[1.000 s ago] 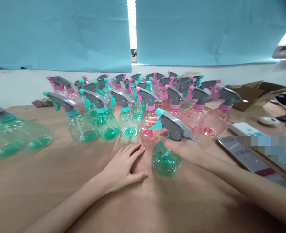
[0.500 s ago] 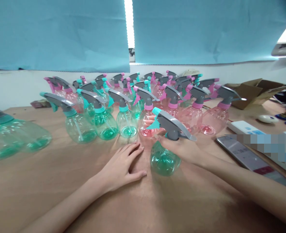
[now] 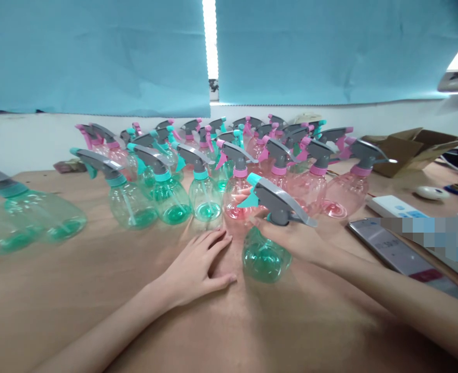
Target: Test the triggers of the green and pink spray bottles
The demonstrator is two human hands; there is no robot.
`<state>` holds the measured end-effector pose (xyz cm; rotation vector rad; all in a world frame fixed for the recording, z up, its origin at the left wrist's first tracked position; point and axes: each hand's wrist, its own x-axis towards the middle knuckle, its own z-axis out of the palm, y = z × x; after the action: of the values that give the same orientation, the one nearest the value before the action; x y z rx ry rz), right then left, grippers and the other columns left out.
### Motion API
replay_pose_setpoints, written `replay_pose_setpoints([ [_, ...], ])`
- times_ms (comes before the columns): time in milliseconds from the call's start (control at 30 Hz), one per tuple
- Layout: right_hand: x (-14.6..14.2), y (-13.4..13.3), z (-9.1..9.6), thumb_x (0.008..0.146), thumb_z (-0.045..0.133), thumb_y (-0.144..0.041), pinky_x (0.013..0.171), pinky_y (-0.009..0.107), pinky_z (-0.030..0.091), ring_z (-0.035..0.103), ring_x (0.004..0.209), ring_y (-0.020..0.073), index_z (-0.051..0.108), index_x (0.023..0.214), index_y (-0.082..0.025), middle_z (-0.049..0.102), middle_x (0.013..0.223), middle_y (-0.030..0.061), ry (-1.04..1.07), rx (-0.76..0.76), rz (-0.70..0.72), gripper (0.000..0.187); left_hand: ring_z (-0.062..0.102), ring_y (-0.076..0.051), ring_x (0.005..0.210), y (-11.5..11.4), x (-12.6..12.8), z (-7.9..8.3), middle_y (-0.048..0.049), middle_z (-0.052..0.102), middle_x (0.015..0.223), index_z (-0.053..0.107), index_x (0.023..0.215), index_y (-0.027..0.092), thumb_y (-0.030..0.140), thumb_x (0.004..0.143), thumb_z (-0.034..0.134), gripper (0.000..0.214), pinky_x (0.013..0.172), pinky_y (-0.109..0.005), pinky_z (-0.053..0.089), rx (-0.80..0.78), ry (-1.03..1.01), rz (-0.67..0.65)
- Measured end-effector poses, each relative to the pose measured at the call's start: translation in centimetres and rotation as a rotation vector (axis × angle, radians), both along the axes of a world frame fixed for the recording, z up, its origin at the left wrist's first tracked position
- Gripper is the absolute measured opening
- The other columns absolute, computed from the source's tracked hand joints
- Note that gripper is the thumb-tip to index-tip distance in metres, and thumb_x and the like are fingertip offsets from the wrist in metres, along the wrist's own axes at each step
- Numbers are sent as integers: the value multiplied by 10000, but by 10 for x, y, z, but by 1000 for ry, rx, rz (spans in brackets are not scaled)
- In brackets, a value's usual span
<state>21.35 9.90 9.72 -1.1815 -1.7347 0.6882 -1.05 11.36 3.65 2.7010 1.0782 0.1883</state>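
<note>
My right hand (image 3: 291, 235) is closed round the neck of a green spray bottle (image 3: 266, 259), just under its grey head with a turquoise nozzle and trigger. The bottle is close to upright over the table, and part of its neck is hidden by my fingers. To its left, my left hand (image 3: 201, 264) lies on the wooden table (image 3: 167, 331) with fingers spread, holding nothing. Beyond my hands stands a front row with a clear green spray bottle (image 3: 208, 202) and a pink spray bottle (image 3: 237, 199) side by side.
Several more green and pink spray bottles crowd the back, and green bottles (image 3: 46, 217) stand at far left. On the right lie a phone (image 3: 403, 256), a white box (image 3: 396, 206), a white computer mouse (image 3: 431, 192) and an open cardboard box (image 3: 400, 153).
The whole view has shifted slightly, so everything sits a little further right and lower. Both hands keep their pose, the right still round the green bottle.
</note>
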Motion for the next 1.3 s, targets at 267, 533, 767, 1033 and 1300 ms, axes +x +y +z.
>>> replay_pose_setpoints([
  [267, 2, -1, 1, 738, 536, -210, 664, 291, 512, 624, 702, 162, 613, 737, -269, 667, 718, -31, -32, -36, 1, 98, 318, -341, 1373, 0, 0, 0, -144, 363, 1505, 402, 1436, 190, 573, 861, 569, 711, 1086, -515, 295, 1, -19, -7],
  [533, 6, 0, 2, 719, 497, -209, 575, 280, 490, 609, 621, 151, 629, 759, -265, 664, 694, -27, -28, -76, 78, 149, 328, -349, 1367, -1, 1, 1, -143, 380, 1495, 419, 1424, 189, 557, 852, 590, 702, 1090, -517, 292, -7, -21, -2],
  [767, 3, -8, 29, 609, 495, -110, 564, 281, 501, 573, 537, 158, 475, 491, -244, 474, 442, -43, -85, -94, -4, 180, 322, -340, 1370, -1, 1, 2, -167, 375, 1492, 414, 1426, 133, 545, 854, 593, 727, 1097, -505, 293, -4, -2, 1],
  [1033, 6, -1, 13, 658, 500, -192, 652, 332, 539, 659, 723, 204, 659, 812, -266, 671, 700, -11, -23, -46, 33, 233, 333, -348, 1364, -2, 1, 3, -161, 388, 1487, 413, 1427, 158, 551, 849, 593, 722, 1085, -520, 301, -20, -19, 3],
  [1300, 11, 2, -10, 738, 560, -211, 682, 350, 538, 654, 732, 193, 653, 826, -259, 707, 825, -4, -78, -55, -72, 136, 329, -339, 1370, -1, 1, 1, -143, 387, 1491, 412, 1428, 201, 553, 849, 590, 701, 1086, -519, 295, -3, -25, -2],
])
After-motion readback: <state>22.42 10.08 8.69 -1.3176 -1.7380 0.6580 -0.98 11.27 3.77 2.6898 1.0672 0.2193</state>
